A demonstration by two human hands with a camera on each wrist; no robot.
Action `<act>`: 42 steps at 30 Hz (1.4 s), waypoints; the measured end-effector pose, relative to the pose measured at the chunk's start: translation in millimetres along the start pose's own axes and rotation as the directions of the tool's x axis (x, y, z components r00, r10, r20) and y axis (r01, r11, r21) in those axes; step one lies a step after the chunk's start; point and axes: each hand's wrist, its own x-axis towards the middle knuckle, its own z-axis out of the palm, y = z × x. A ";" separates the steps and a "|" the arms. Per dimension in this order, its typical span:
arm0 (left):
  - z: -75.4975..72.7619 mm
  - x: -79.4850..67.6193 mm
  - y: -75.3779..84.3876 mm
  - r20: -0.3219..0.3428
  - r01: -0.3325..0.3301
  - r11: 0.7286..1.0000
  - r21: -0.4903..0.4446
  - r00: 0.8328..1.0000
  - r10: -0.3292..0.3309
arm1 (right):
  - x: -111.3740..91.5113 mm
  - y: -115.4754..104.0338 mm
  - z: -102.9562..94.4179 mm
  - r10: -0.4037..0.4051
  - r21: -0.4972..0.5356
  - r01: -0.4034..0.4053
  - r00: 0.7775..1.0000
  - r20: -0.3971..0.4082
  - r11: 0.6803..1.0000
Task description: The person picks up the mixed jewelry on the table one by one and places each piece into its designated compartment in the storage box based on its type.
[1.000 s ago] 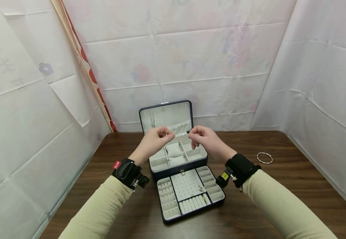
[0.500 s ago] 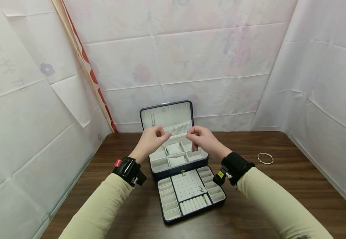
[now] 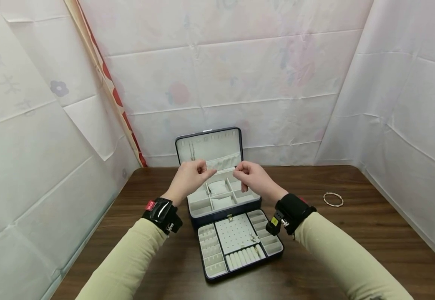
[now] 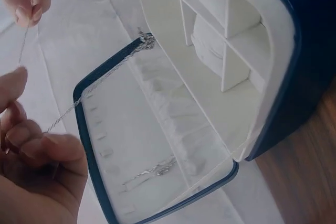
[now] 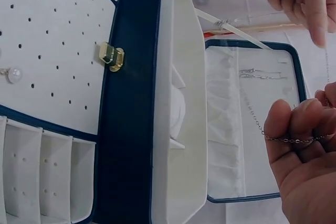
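Note:
Both hands hold a thin silver chain necklace (image 4: 63,116) above the jewelry box. My left hand (image 3: 189,178) pinches one part of the chain between thumb and curled fingers. Across from it, my right hand (image 3: 256,180) pinches another part, and the chain lies over its fingers (image 5: 302,116) in the right wrist view. A thin strand runs between the hands, and a bunched silver cluster (image 4: 147,40) hangs lower on the chain. The navy jewelry box (image 3: 225,212) stands open below, its lid (image 3: 207,146) upright behind the hands. The chain's ends are too small to make out.
Another necklace (image 4: 157,169) hangs inside the lid. In front, the drawer tray (image 3: 236,227) holds earrings (image 3: 255,238) on its perforated board and ring rolls (image 3: 241,256). A bangle (image 3: 333,199) lies on the wooden table (image 3: 157,258), right of the box. White sheets (image 3: 270,83) surround the table.
My right hand has shifted slightly left, and the left hand moved a little left and then settled. The dangling bit of chain has risen within the view. Both hands keep their pinch.

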 end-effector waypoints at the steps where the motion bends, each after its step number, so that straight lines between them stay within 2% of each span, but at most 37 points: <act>1: 0.5 0.1 0.6 -0.021 -0.011 1.000 0.026 1.000 0.011 | -0.1 0.4 1.0 0.001 -0.006 -0.001 1.000 0.001 1.000; 6: 2.2 -0.2 4.1 -0.107 -0.072 0.986 0.149 0.990 0.088 | -1.6 2.5 5.5 -0.002 -0.022 0.002 1.000 0.002 1.000; 10: 2.9 0.2 5.8 -0.151 -0.139 0.957 0.256 0.972 0.182 | -2.7 2.9 7.9 -0.013 -0.043 0.013 1.000 0.011 0.999; 12: 2.9 0.4 6.4 -0.174 -0.175 0.935 0.308 0.956 0.236 | -3.2 2.2 8.5 -0.023 -0.049 0.024 1.000 0.019 0.998; 18: 2.7 1.8 6.6 -0.239 -0.264 0.876 0.403 0.894 0.379 | -5.0 0.1 9.6 -0.039 -0.056 0.041 0.998 0.041 0.998; 20: 3.1 2.4 6.1 -0.246 -0.281 0.866 0.414 0.882 0.403 | -5.7 -0.5 9.9 -0.039 -0.064 0.042 0.998 0.045 0.997; 22: 3.5 2.9 5.4 -0.249 -0.289 0.863 0.414 0.876 0.413 | -6.4 -0.9 10.1 -0.040 -0.072 0.044 0.998 0.047 0.996; 27: 2.9 2.6 5.3 -0.251 -0.284 0.875 0.392 0.882 0.399 | -6.6 -0.1 10.9 -0.045 -0.081 0.049 0.998 0.051 0.995; 30: 1.9 2.1 6.0 -0.231 -0.265 0.892 0.366 0.903 0.363 | -6.1 0.9 11.3 -0.046 -0.080 0.050 0.998 0.049 0.996; 34: -0.4 1.0 6.7 -0.133 -0.210 0.938 0.276 0.958 0.253 | -6.6 2.4 10.3 -0.046 -0.068 0.048 0.999 0.027 0.997; 36: -1.4 1.0 5.5 -0.071 -0.174 0.958 0.229 0.978 0.195 | -7.3 3.2 9.1 -0.047 -0.062 0.047 0.999 0.013 0.997; 38: -2.2 1.1 3.0 -0.014 -0.152 0.968 0.198 0.987 0.158 | -7.9 3.4 8.0 -0.044 -0.051 0.044 0.999 -0.003 0.998; 42: -5.1 0.6 -1.7 0.067 -0.145 0.976 0.160 0.988 0.136 | -9.3 3.4 5.8 -0.033 -0.031 0.033 0.999 -0.028 0.999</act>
